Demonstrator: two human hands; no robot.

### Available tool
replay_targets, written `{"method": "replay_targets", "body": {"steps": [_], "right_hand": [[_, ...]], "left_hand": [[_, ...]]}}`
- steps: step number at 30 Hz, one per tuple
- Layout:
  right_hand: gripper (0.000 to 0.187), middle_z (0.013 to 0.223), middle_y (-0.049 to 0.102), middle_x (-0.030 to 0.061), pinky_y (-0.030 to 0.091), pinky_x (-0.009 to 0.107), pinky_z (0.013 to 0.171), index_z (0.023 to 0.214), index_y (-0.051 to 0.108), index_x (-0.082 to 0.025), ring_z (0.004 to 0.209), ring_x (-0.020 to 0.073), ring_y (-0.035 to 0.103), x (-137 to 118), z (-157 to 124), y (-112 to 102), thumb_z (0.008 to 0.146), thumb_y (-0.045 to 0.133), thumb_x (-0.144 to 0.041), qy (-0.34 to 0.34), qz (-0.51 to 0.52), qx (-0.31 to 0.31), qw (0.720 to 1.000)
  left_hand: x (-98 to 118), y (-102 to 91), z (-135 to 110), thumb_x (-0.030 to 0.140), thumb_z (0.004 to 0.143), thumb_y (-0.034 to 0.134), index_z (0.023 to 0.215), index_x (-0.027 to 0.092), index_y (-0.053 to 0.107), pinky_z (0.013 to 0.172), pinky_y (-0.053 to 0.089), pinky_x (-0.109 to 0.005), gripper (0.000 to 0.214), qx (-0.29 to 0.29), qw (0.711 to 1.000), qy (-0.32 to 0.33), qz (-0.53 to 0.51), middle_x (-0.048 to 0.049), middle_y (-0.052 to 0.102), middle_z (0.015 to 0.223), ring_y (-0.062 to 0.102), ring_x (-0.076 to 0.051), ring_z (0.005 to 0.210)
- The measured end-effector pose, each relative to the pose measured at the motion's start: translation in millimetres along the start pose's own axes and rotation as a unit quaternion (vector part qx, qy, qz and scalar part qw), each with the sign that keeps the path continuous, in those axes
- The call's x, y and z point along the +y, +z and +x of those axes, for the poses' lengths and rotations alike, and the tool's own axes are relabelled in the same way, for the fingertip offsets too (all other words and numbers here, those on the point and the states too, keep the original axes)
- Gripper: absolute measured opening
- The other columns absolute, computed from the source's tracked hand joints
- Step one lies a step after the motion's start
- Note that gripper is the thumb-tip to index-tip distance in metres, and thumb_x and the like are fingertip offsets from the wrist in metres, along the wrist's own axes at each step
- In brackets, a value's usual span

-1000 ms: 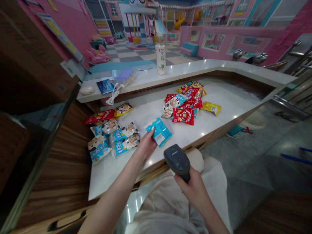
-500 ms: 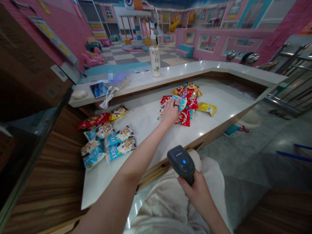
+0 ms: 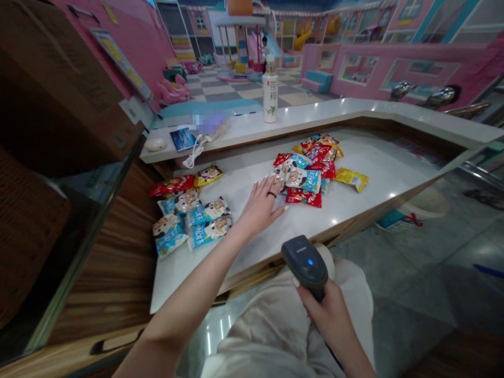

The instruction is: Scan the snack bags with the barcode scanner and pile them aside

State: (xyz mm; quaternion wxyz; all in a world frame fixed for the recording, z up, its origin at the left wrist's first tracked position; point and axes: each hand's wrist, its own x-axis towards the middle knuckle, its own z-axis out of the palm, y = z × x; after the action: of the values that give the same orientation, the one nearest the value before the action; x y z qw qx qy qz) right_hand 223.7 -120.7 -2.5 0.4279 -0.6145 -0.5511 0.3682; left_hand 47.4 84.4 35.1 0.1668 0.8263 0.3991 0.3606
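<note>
My left hand lies open and holds nothing, low over the white counter just short of a heap of snack packets. A blue-and-white cartoon-printed packet sits on top of that heap, close to my fingertips. Further left are several similar blue packets, with a red packet and a gold one behind them. My right hand is closed around a black handheld barcode scanner above my lap. Its blue light is lit.
A bottled drink stands on the raised white ledge, near a white cable and a small card. A large cardboard box looms at left. Beyond lies a pink play area.
The blue packet, held in my left hand a second ago, now lies on the heap. My left hand has let go and drawn back toward me. The view has shifted slightly.
</note>
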Motion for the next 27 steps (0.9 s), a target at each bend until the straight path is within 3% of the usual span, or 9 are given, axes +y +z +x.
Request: {"method": "replay_targets", "body": {"steps": [5,10,15,20,24,27], "right_hand": [[0.025,0.049,0.061,-0.0008,0.047,0.023,0.045,0.095,0.074,-0.013,0.050,0.0198,0.061,-2.5,-2.2,5.4,0.084,0.065,-0.034,-0.006,-0.006,-0.022,1.000],[0.026,0.048,0.061,-0.0010,0.046,0.023,0.044,0.095,0.074,-0.014,0.049,0.0199,0.061,-10.7,-5.7,13.5,0.085,0.064,-0.036,0.008,0.007,-0.028,1.000],[0.025,0.046,0.060,-0.0011,0.044,0.023,0.042,0.092,0.073,-0.014,0.047,0.0195,0.059,-12.2,-7.5,15.8,0.084,0.065,-0.036,0.011,0.005,-0.033,0.999],[0.024,0.047,0.061,-0.0008,0.047,0.023,0.045,0.092,0.074,-0.015,0.051,0.0208,0.062,-12.6,-8.2,13.0,0.084,0.065,-0.035,0.011,0.008,-0.021,1.000],[0.022,0.048,0.063,-0.0002,0.049,0.024,0.049,0.092,0.074,-0.015,0.056,0.0224,0.065,-15.0,-7.3,10.9,0.083,0.065,-0.032,0.006,0.004,-0.019,1.000],[0.021,0.050,0.064,0.0003,0.050,0.025,0.050,0.093,0.074,-0.015,0.058,0.0230,0.066,-15.8,-6.1,9.6,0.082,0.066,-0.031,0.002,0.004,-0.011,1.000]], "left_hand": [[-32.0,-63.5,-83.6,0.041,0.096,0.051,0.154,0.015,0.036,0.123,0.020,-0.055,0.065,-0.025,0.972,-0.097,0.212,-0.0182,0.032,0.163,0.029,-0.034,0.151],[-82.2,-100.1,-119.9,0.043,0.096,0.046,0.150,0.010,0.041,0.120,0.030,-0.051,0.063,-0.035,0.945,-0.149,0.289,-0.0210,0.040,0.157,0.038,-0.034,0.146],[-107.3,-106.8,-123.4,0.045,0.099,0.037,0.146,0.011,0.047,0.119,0.033,-0.048,0.059,-0.066,0.944,-0.158,0.283,-0.0187,0.052,0.149,0.046,-0.030,0.139],[-107.5,-108.3,-117.3,0.045,0.099,0.038,0.140,0.014,0.055,0.115,0.037,-0.045,0.054,-0.042,0.952,-0.181,0.242,-0.0162,0.058,0.143,0.054,-0.030,0.132],[-89.8,-107.2,-104.0,0.050,0.097,0.044,0.136,0.017,0.059,0.110,0.041,-0.046,0.053,0.038,0.959,-0.237,0.148,-0.0151,0.066,0.133,0.060,-0.032,0.123],[-66.4,-92.2,-89.7,0.057,0.094,0.052,0.127,0.019,0.066,0.112,0.039,-0.042,0.052,0.151,0.955,-0.251,-0.038,-0.0109,0.069,0.128,0.060,-0.028,0.124]]}}
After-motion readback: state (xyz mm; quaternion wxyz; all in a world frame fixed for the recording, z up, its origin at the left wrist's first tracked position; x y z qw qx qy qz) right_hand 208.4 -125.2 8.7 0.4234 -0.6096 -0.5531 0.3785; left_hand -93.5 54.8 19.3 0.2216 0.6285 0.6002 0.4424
